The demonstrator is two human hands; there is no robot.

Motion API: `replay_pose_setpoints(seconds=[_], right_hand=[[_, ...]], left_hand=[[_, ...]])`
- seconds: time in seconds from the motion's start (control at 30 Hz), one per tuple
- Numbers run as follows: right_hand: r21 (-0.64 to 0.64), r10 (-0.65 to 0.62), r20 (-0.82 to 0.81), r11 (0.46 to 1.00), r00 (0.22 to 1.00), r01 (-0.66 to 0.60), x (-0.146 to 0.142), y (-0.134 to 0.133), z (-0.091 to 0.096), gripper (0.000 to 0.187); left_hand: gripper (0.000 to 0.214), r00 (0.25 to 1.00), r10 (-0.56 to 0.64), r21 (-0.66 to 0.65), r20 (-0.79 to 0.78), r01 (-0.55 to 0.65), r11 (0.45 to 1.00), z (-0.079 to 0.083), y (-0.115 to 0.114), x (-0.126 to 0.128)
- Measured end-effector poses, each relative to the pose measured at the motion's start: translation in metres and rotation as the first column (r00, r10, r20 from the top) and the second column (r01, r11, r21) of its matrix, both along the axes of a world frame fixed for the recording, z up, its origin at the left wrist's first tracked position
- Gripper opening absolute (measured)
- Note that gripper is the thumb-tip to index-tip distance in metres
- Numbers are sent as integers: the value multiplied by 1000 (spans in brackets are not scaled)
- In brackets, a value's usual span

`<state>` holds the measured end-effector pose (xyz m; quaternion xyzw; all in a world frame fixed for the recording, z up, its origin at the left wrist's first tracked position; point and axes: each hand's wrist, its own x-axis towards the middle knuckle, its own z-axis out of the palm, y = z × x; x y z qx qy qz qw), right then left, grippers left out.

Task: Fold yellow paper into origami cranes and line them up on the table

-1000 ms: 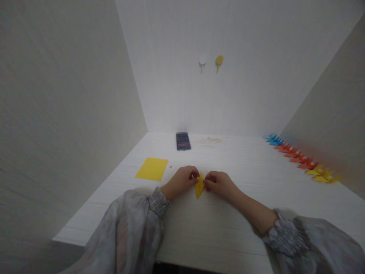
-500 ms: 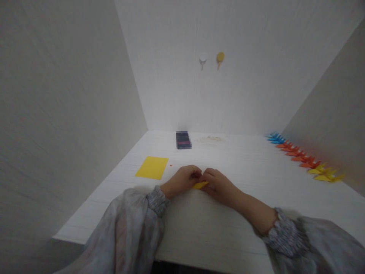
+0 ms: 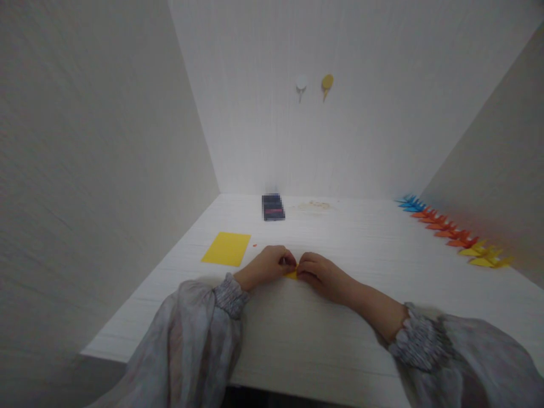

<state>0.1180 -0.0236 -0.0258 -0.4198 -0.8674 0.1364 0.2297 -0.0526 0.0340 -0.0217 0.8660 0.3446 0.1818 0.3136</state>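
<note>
Between my hands, low over the white table, is a small piece of folded yellow paper (image 3: 292,275), mostly hidden by fingers. My left hand (image 3: 274,262) pinches its left side, with thumb and fingertips together. From the right, the fingers of my right hand (image 3: 321,273) are closed over the other side of it. Both hands almost meet at the paper. A flat square sheet of yellow paper (image 3: 226,249) lies to the left of my left hand, with a tiny orange scrap (image 3: 255,245) beside it.
A row of folded paper cranes (image 3: 450,229) in blue, orange-red and yellow runs along the right wall. At the back of the table (image 3: 357,226) lies a dark blurred object (image 3: 272,207). A white hook (image 3: 301,84) and a yellow hook (image 3: 327,83) hang on the back wall.
My right hand's fingers have closed down over the yellow paper, so less of it shows. My left hand has shifted slightly to the left.
</note>
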Motion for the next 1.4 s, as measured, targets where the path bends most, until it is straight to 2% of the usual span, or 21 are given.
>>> replay_pose_setpoints(seconds=[0.37, 0.6, 0.87, 1.1, 1.23, 1.4], right_hand=[[-38, -73, -61, 997, 995, 71, -2, 4, -7, 13], [-19, -126, -21, 992, 992, 126, -4, 3, -7, 14], [-25, -192, 66, 981, 979, 194, -10, 2, -3, 18], [-47, -239, 49, 969, 970, 241, -8, 5, -10, 14], [-53, -241, 54, 968, 969, 244, -9, 5, -8, 12], [-83, -263, 44, 960, 964, 266, -12, 6, -4, 10]], left_hand=[[16, 999, -15, -8, -38, 15, 1000, 4, 1, 1], [17, 998, -50, 6, -48, 50, 999, 6, 2, 2], [17, 996, -87, -49, 3, 87, 995, -3, 8, -1], [18, 986, -164, -46, 3, 164, 985, 4, 7, 0], [14, 992, -127, -83, 12, 127, 988, 6, 4, -1], [21, 999, -40, -169, 26, 44, 985, 2, 4, -1]])
